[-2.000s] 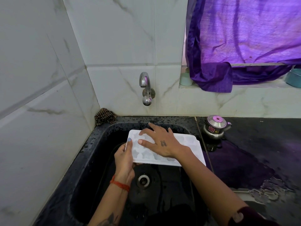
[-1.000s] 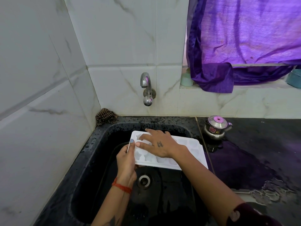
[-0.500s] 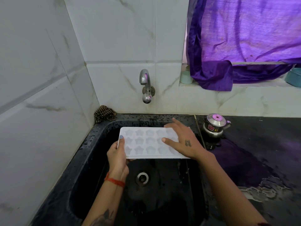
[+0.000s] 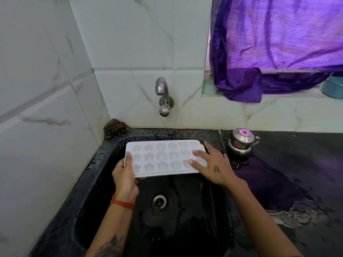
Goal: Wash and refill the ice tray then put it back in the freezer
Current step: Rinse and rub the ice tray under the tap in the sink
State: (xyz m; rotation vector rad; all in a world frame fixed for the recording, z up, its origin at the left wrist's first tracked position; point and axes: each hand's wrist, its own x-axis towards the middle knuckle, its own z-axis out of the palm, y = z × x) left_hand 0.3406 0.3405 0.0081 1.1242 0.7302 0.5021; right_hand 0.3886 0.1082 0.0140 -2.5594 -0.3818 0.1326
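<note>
2 hands (image 4: pixel 124 175) hold the ice tray (image 4: pixel 163 157): left fingers grip, right fingers (image 4: pixel 199 154) flat.

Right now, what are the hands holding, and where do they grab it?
The ice tray, over the sink. The left hand grips its left end, thumb on top. The right hand rests flat fingers on its right end.

White plastic ice tray (image 4: pixel 163 158): star and flower moulds. Black speckled stone sink (image 4: pixel 104 164). Wall of white tiles (image 4: pixel 130 43), grey veining. Purple fabric curtain (image 4: pixel 278 43). Brown checked cloth (image 4: pixel 115 127). Black worktop (image 4: pixel 297 164). Steel kettle (image 4: pixel 241 143), pink lid knob. Red thread wristband (image 4: pixel 122 204). Light blue painted thumbnail (image 4: pixel 127 154).
</note>
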